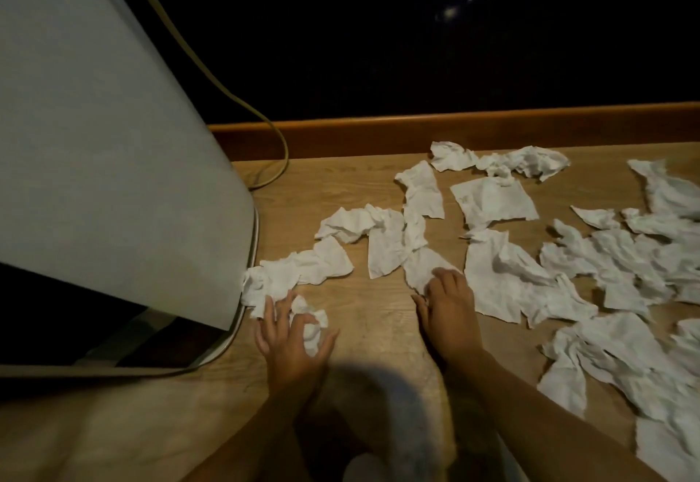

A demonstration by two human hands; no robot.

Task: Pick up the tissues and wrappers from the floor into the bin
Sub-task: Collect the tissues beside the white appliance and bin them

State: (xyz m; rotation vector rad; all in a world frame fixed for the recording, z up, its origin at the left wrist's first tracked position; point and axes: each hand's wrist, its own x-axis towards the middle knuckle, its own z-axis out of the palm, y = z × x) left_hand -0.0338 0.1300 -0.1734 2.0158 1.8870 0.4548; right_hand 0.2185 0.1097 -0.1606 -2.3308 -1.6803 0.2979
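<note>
Head view: left hand [291, 334] curls round a crumpled tissue [308, 324] beside the grey bin [113, 163], gathering it. Right hand [447, 300] pins a flat tissue [424, 265], fingers bent. Loose tissues [606, 265] cover the wooden floor [375, 315].

The floor [363, 334] is made of light brown wood with wavy lines in it. A darker, reddish wooden strip [454, 133] runs along the far edge of the floor, at the bottom of a very dark wall [416, 38]. A few tiny bright spots show on that wall. A thin yellowish cable [242, 103] hangs down in front of the wall, bends near the strip and touches the floor. A dark round shadow [363, 394] lies on the floor near the bottom.
</note>
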